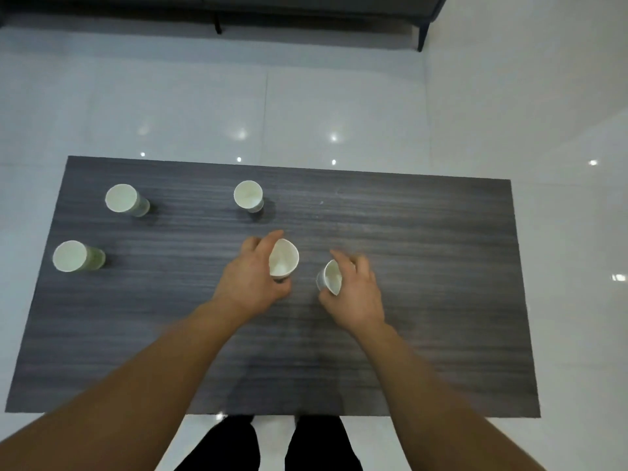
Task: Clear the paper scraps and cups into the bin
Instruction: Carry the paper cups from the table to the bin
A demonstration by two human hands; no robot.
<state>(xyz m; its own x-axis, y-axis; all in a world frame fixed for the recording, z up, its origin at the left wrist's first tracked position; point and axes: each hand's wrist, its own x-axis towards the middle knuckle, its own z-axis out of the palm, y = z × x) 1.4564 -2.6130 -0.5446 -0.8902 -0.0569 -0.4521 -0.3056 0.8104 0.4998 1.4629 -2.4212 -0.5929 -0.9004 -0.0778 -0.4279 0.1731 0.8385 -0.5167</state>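
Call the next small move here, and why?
Probably nest the right cup into the left cup: the left hand and right hand each grip one, and three other cups stand on the table, so freeing a hand helps.

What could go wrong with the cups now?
1. The left hand squeezes the left cup; its rim looks squashed, so it may crumple or slip out.
2. The right hand holds the right cup tilted, so any drops inside might spill on the table.
3. No bin is in view and both hands are full, so the other cups need another trip.
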